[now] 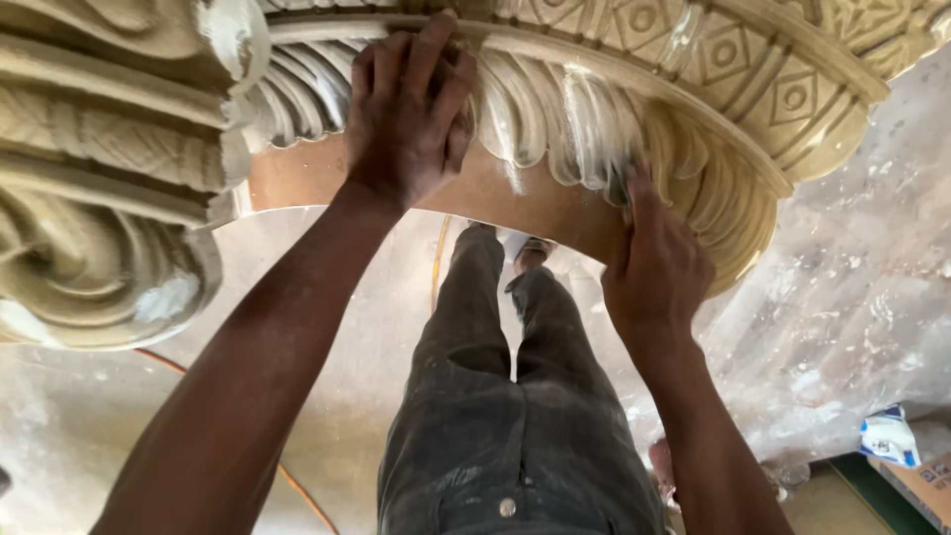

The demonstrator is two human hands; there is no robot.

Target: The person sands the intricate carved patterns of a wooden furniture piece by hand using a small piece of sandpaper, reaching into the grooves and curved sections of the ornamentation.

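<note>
Obs. 1. My left hand (406, 119) lies flat, palm down, fingers spread moderately wide, on the curved carved moulding (555, 119). It holds nothing; it presses on the leaf-pattern band, with the fingertips reaching the smooth rounded rib just beyond them.

Obs. 2. My right hand (654, 267) is against the same leaf band, further along the curve and to the right of the left hand. The fingers are drawn together and pushed up into the fluting. A small dark edge shows at the fingertips; I cannot tell whether it is a tool or shadow, so I cannot tell if the hand grips anything.

Obs. 3. White filler (594, 129) is smeared on the leaves between the two hands, thickest just above the right fingertips.

Obs. 4. Beyond the left fingertips runs a band of diamond-and-circle carving (733, 50). Left of my left forearm a second carved piece (109, 168) sits close, also patched white.

Obs. 5. Below both wrists: my dusty dark trousers (505, 416), the dust-streaked floor (842, 307). An orange cable (297, 485) crosses the floor under the left forearm.
</note>
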